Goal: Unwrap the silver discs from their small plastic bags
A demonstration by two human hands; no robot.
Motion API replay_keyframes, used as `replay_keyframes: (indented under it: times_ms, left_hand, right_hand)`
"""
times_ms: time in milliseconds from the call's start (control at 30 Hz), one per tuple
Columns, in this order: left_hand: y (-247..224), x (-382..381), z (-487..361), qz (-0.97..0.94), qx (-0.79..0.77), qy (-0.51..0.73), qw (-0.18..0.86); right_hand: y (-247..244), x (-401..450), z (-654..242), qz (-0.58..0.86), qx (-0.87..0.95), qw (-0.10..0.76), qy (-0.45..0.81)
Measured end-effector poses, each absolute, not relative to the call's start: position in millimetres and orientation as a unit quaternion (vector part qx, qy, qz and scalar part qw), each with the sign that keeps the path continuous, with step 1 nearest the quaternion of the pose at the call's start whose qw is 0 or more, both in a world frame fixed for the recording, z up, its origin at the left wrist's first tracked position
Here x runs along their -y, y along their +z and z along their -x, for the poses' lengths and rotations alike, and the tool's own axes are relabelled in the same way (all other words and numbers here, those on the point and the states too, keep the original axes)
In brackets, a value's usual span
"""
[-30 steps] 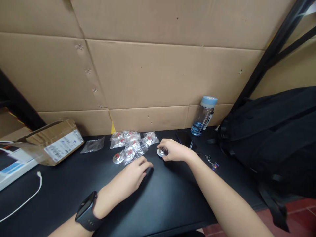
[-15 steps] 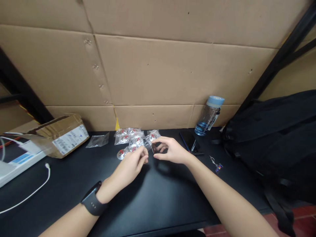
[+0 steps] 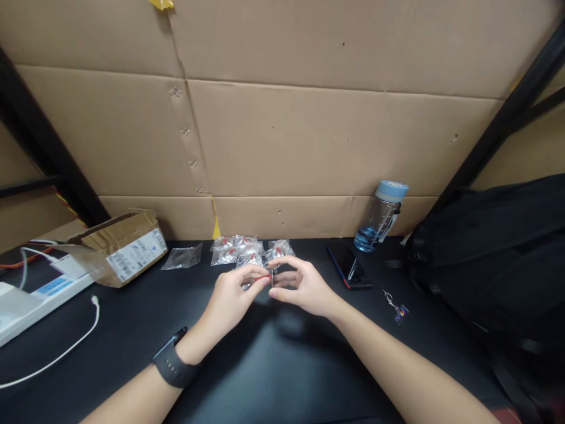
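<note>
My right hand (image 3: 304,288) grips a thin round disc (image 3: 272,278) by its edge between thumb and fingers. The disc is turned nearly edge-on to me. From the other side my left hand (image 3: 241,291), with a black watch on its wrist, pinches a small red piece (image 3: 263,277) against or very close to the disc; whether they touch I cannot tell. What the red piece is does not show. Behind the hands lie several clear plastic packets (image 3: 227,253) with silvery round items marked in red, partly hidden by my fingers.
An empty-looking clear bag (image 3: 182,257) lies left of the packets. Further left are an open cardboard box (image 3: 132,250), a power strip (image 3: 48,294) and a white cable (image 3: 73,341). On the right are a phone (image 3: 348,266), a water bottle (image 3: 379,218), a keychain (image 3: 399,312) and a black backpack (image 3: 494,253).
My hands have come together at the disc, which has turned edge-on. The red piece now shows at my left fingertips. The whole view has shifted slightly.
</note>
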State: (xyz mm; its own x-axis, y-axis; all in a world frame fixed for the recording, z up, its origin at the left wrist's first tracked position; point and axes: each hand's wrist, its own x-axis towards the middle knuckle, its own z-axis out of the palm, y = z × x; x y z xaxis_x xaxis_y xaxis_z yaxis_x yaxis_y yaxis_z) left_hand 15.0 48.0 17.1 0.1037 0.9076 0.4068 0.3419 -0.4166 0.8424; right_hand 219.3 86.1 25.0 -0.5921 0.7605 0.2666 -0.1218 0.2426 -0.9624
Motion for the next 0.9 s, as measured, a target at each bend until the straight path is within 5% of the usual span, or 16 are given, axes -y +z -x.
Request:
replay_keyframes:
  times_ms: [333,900]
  left_hand:
    - [15.8,-49.4,-13.2,-0.705,-0.484,0.472,0.215]
    - [11.8,-52.6,-13.2,-0.683,-0.486,0.480,0.259]
  right_hand:
    - [23.0,-83.7,-217.4,0.246,0.716,0.394,0.520]
    - [17.6,-90.0,-216.6,0.269,0.691,0.409,0.532]
